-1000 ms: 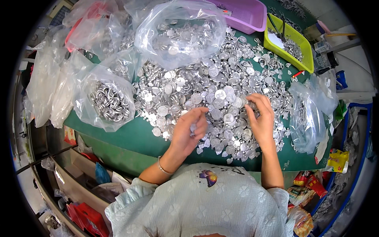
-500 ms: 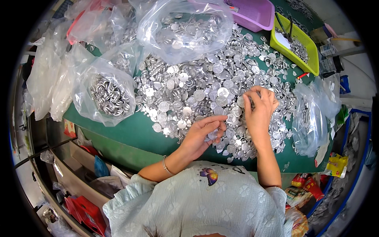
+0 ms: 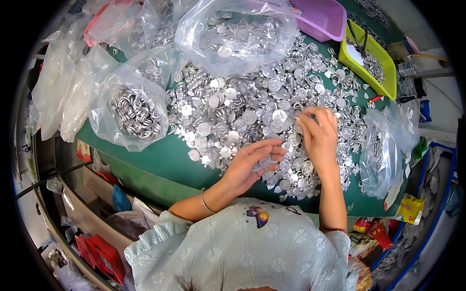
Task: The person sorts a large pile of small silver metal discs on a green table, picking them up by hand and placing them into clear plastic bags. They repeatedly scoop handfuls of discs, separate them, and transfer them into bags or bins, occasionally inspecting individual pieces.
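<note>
My left hand (image 3: pixel 245 167) is cupped, half closed, with the thumb and forefinger reaching forward and the other fingers loosely curled. I record silvery discs (image 3: pixel 262 163) lodged between its palm and fingers; I cannot give their count, as the fingers partly cover them. A metal bracelet (image 3: pixel 204 201) encircles that wrist.

My right hand (image 3: pixel 320 138) is above the far right part of the pile, back of the hand uppermost, thumb and fingertips drawn close together in a near pinch. I cannot tell whether a piece sits between the tips. The two hands are apart, the left one nearer the body.

The pile of small metal pieces (image 3: pixel 233 121) is spread across the middle of the green table (image 3: pixel 165 162), around and beyond both hands. I note flat round discs, flower-shaped pieces and curved pieces mixed together.

Left of the pile, a clear bag (image 3: pixel 102 123) stands open with ring-like pieces (image 3: pixel 136 114) inside. A larger clear bag (image 3: pixel 194 29) rests at the pile's far edge. Beyond, on the right, I find a purple basket (image 3: pixel 315 29) beside a yellow-green basket (image 3: pixel 391 80), the latter containing metal pieces and a dark-handled tool (image 3: pixel 364 36).
</note>
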